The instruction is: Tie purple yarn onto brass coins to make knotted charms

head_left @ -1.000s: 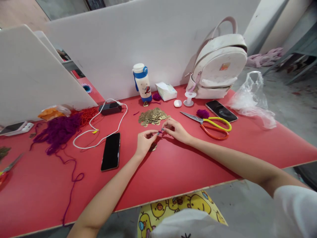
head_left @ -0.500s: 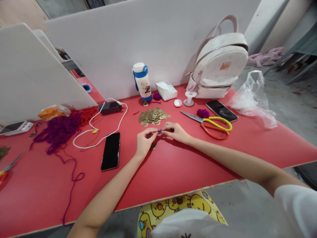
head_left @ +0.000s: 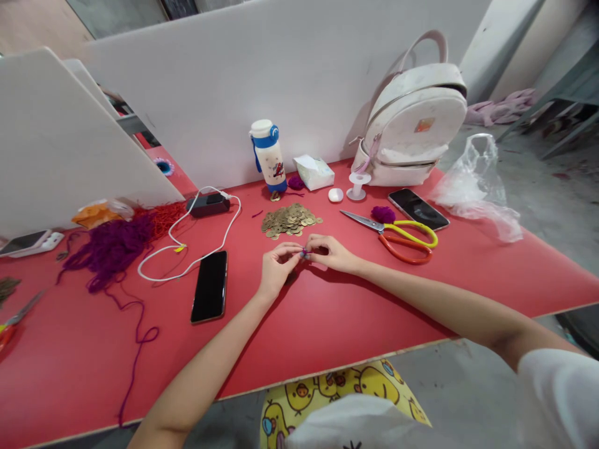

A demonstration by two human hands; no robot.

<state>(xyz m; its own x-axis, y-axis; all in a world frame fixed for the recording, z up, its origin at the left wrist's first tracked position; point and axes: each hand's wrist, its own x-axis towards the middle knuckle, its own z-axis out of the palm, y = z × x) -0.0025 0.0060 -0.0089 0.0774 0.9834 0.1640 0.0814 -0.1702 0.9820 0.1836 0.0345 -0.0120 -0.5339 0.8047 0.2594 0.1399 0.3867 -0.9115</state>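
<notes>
My left hand [head_left: 277, 269] and my right hand [head_left: 334, 254] meet just in front of a pile of brass-coloured coins [head_left: 289, 219]. Between their pinched fingertips is a short bit of purple yarn [head_left: 305, 252], gripped from both sides; its details are too small to make out. To the right lie scissors [head_left: 392, 234] with one yellow and one red handle, beside a small purple yarn ball [head_left: 383, 214]. A large heap of purple yarn [head_left: 110, 246] lies at the left, one strand trailing to the front edge.
A black phone [head_left: 209, 286], a white cable [head_left: 161, 251] and a power bank [head_left: 208, 204] lie left. Behind stand a bottle [head_left: 270, 156], a tissue pack [head_left: 316, 173], a white spool [head_left: 357, 187] and a backpack [head_left: 414, 128]. Another phone [head_left: 418, 209] and a plastic bag [head_left: 480, 187] are right.
Both hands have shifted slightly right and toward me, and their fingertips are closer together around the purple yarn. The coin seen under my left hand is now hidden or in shadow.
</notes>
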